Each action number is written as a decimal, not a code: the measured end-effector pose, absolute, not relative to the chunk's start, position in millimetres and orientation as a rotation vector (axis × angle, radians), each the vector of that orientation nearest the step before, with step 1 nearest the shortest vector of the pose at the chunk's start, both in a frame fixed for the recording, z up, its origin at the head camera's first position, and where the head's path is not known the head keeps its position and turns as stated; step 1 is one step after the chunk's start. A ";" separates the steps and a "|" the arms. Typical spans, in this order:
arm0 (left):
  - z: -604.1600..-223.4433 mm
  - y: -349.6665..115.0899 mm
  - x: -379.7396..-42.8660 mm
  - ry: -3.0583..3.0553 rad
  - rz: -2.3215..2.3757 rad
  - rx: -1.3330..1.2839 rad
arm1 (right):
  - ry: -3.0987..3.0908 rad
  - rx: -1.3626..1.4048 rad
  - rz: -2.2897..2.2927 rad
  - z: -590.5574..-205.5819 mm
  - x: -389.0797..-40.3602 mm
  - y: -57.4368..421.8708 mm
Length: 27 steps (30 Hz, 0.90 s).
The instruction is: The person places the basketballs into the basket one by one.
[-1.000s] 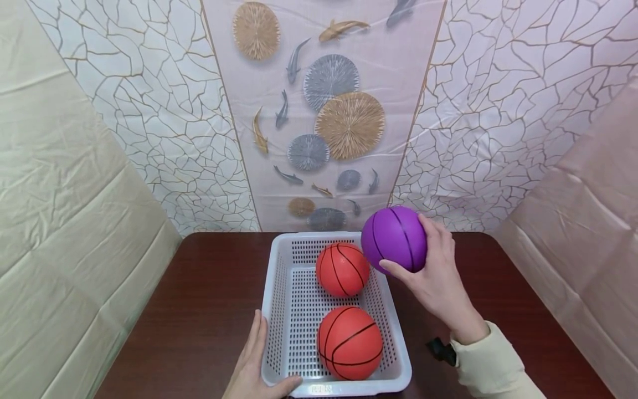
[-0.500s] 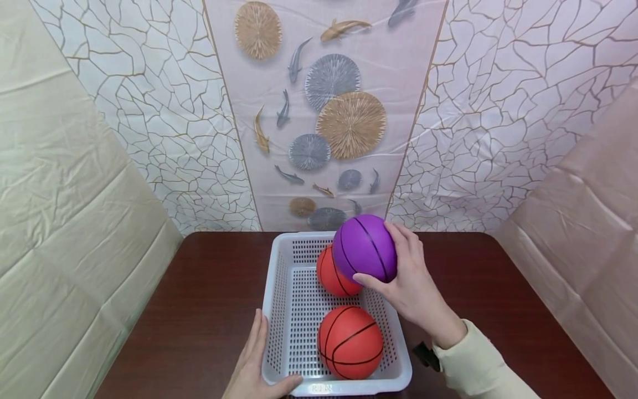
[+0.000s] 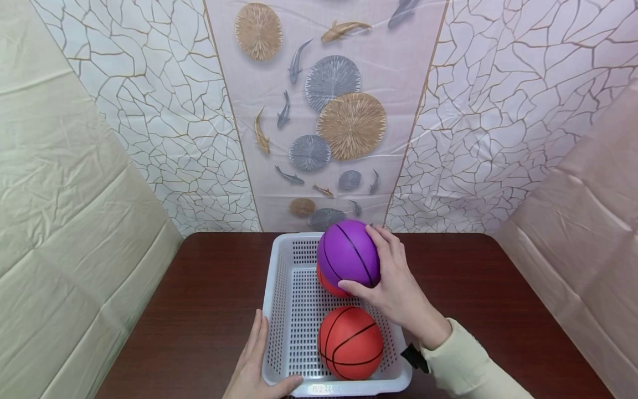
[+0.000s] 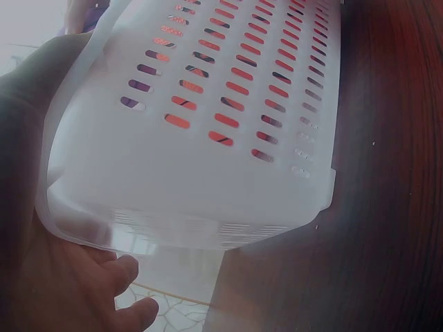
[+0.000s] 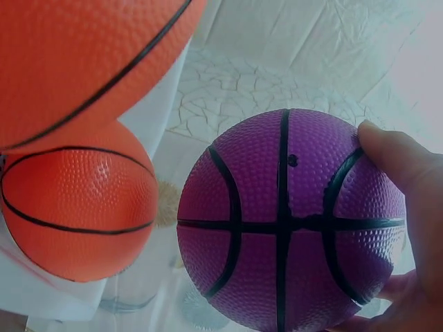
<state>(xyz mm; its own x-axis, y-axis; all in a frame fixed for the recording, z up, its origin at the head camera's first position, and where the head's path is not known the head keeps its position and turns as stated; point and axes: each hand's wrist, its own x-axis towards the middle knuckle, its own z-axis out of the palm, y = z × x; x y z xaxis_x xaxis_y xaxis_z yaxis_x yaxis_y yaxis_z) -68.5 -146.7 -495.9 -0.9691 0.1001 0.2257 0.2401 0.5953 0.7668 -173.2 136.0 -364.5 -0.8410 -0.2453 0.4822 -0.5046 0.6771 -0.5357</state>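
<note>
My right hand (image 3: 399,288) grips a purple mini basketball (image 3: 346,252) from its right side, thumb in front and fingers behind. The ball is over the back part of a white perforated plastic basket (image 3: 271,271) and partly covers a red mini basketball (image 3: 329,286) there. A second red mini basketball (image 3: 350,343) lies in the basket's front right. In the right wrist view the purple ball (image 5: 291,221) shows apart from both red ones. My left hand (image 3: 252,368) holds the basket's front left corner, thumb on the front rim, fingers along the left side.
The basket stands on a dark red-brown table (image 3: 199,310). Behind the table hangs a patterned cloth (image 3: 319,111) with fish and round motifs. Beige cloth walls (image 3: 85,221) flank both sides. A black strap piece (image 3: 415,357) sticks out at the right cuff.
My right hand has carried the purple basketball left and slightly toward me, from the basket's right edge to over the back red ball. The left hand, basket and red balls have stayed put.
</note>
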 end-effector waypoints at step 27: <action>-494.2 -145.5 -67.7 -2.691 -1.378 -0.205 | -2.553 0.725 0.968 -379.2 -167.5 109.5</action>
